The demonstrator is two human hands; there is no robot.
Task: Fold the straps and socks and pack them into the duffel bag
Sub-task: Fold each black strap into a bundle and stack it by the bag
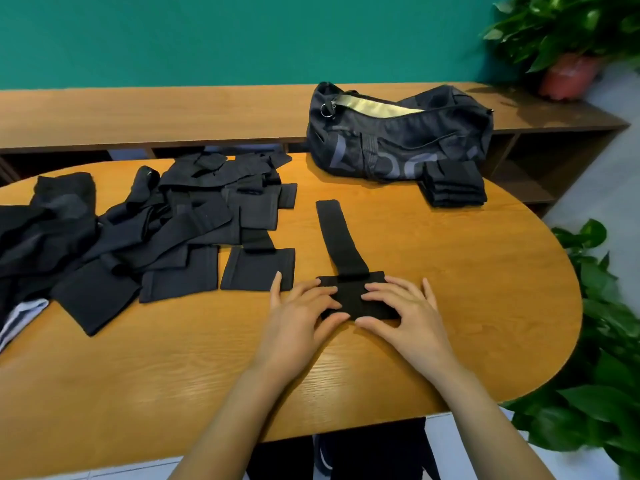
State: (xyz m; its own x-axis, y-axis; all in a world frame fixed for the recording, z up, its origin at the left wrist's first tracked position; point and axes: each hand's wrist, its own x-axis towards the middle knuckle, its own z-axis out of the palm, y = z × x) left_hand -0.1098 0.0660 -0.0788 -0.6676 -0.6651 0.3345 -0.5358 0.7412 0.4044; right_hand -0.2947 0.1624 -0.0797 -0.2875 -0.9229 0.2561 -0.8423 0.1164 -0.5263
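Two bare hands lie nearest, the left hand (298,317) and right hand (405,306), on an oval wooden table (173,375). Both press down with nearly straight fingers (323,293) on the wide folded end of one black fabric strap (341,237). Their thumbs touch its near edge, gripping nothing. Its narrow tail runs straight away from the fingertips.

Beyond the fingertips and to their right sits one dark unzipped duffel bag (398,140). One stack of folded black straps (452,185) touches its front. Left of the fingers sprawls a jumbled heap of black straps and socks (173,220), too tangled to count, its nearest flat piece just beside the left little finger.

Behind stands a long wooden shelf (138,112), with a red-potted plant (568,76) and another leafy plant (595,341) on the right.
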